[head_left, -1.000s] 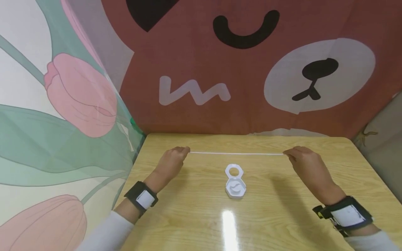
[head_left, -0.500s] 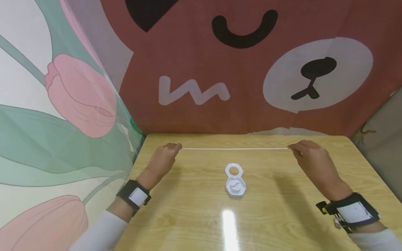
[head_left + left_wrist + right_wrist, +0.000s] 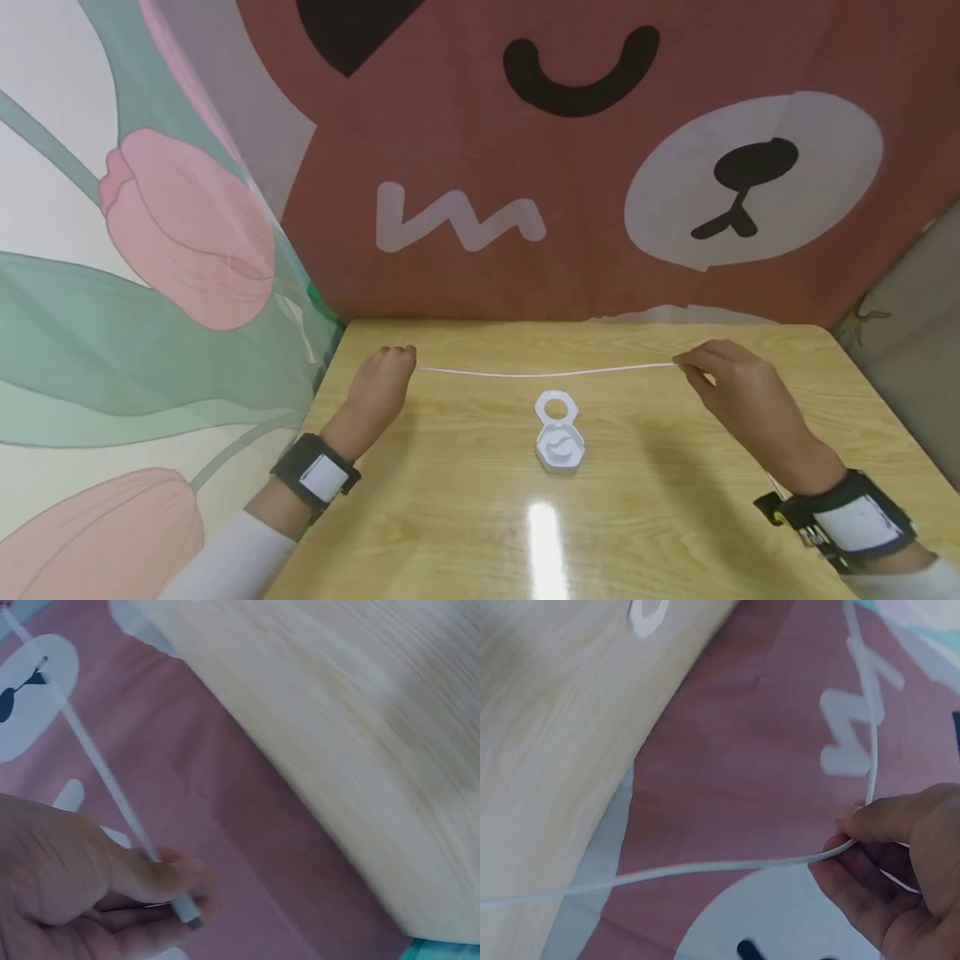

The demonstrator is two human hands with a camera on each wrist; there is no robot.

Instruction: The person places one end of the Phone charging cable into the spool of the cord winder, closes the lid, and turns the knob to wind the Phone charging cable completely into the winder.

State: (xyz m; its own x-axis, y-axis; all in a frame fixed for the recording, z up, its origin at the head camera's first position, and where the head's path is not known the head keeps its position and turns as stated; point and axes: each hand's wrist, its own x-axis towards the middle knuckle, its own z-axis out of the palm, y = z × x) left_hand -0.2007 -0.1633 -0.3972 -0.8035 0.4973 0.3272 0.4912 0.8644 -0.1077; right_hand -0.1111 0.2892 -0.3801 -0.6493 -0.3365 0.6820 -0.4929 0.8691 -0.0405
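A white charging cable (image 3: 517,376) stretches between my two hands above the table, sagging slightly in the middle. My left hand (image 3: 378,387) pinches it near one end. There the left wrist view shows a white plug (image 3: 186,909) with a small metal tip poking past the fingers. My right hand (image 3: 738,400) pinches the cable farther along between thumb and fingers. At that grip the cable (image 3: 705,867) bends, and a length runs away to the left in the right wrist view. Closer to me on the table, a small white hexagonal case (image 3: 560,450) lies with its ring-shaped lid (image 3: 557,408) flipped back.
The wood-grain table (image 3: 450,508) ends at a hanging cloth (image 3: 465,283) with a cartoon bear print. A flowered cloth (image 3: 45,333) hangs along the left side. Both wrists wear black straps (image 3: 315,475).
The hands first moved apart with the cable taut. Since then the right hand has come slightly inward, and the cable has gone from straight to sagging. The case stays put.
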